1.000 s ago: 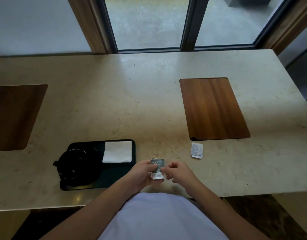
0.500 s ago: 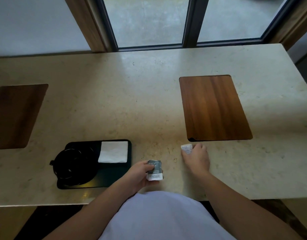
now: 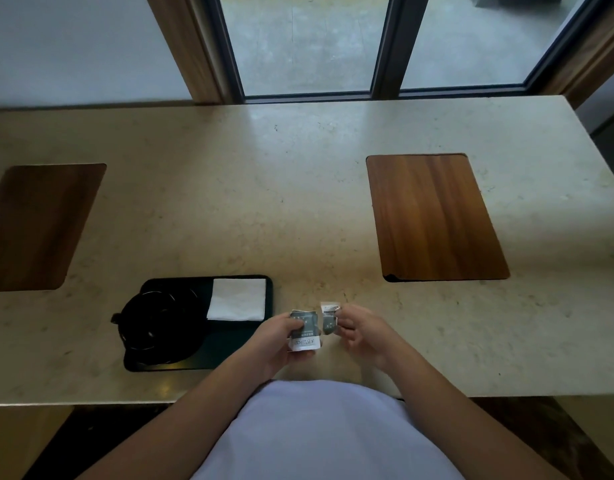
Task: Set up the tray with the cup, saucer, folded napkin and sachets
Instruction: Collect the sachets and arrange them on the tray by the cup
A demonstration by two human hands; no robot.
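A dark tray (image 3: 269,299) lies near the table's front edge, left of centre. On its left part stands a black cup on a black saucer (image 3: 153,323). A white folded napkin (image 3: 238,303) lies on the tray's right part. Just right of the tray, my left hand (image 3: 276,344) holds a grey and white sachet (image 3: 305,330) above the table. My right hand (image 3: 362,330) pinches a second, smaller sachet (image 3: 330,318) close beside the first one.
The stone table (image 3: 298,202) has a wooden inlay (image 3: 433,216) at the right and another wooden inlay (image 3: 35,226) at the left edge. A window with dark frames (image 3: 385,46) runs along the far side.
My right hand reached out to the sachet lying by the right inlay, picked it up and brought it back beside the sachet in my left hand.
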